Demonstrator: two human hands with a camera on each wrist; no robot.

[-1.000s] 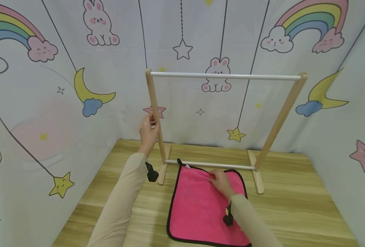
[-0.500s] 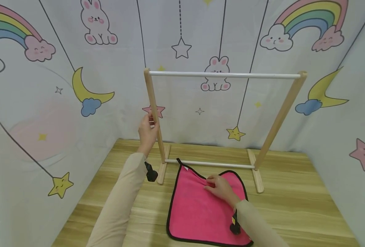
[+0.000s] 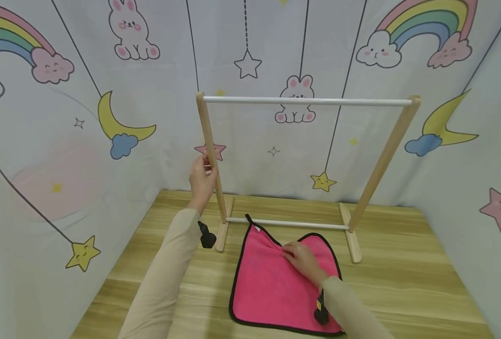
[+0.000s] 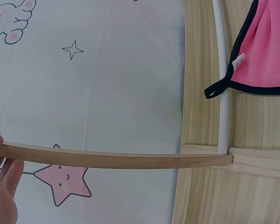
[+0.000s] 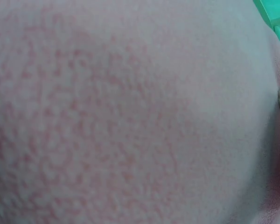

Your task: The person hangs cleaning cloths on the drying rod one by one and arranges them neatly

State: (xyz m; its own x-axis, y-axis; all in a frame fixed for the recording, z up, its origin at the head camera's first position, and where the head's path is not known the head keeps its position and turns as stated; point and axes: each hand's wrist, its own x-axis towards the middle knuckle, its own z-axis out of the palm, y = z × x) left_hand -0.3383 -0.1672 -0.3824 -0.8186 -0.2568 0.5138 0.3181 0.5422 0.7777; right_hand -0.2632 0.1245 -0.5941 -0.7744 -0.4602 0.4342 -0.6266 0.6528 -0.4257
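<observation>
A pink towel (image 3: pixel 271 287) with a black border lies flat on the wooden table (image 3: pixel 403 282), in front of a small drying rack. My right hand (image 3: pixel 298 258) pinches the towel at the middle of its far edge, where the cloth is gathered into a dip. My left hand (image 3: pixel 201 175) grips the rack's left wooden post (image 3: pixel 210 155) about halfway up. In the left wrist view the post (image 4: pixel 112 160) runs across the frame from my left hand (image 4: pixel 2 186), and the towel's corner with its black loop (image 4: pixel 215 88) lies by the white lower bar (image 4: pixel 222 79). The right wrist view is filled by blurred pink cloth (image 5: pixel 130 112).
The rack has a white top bar (image 3: pixel 305 100), a right post (image 3: pixel 383 160) and two wooden feet on the table. Printed fabric walls (image 3: pixel 64 141) close in the table on the left, back and right. Bare tabletop lies right of the towel.
My right hand has drawn back slightly towards me, pulling the middle of the towel's far edge into a bunched dip. My left hand has stayed on the post.
</observation>
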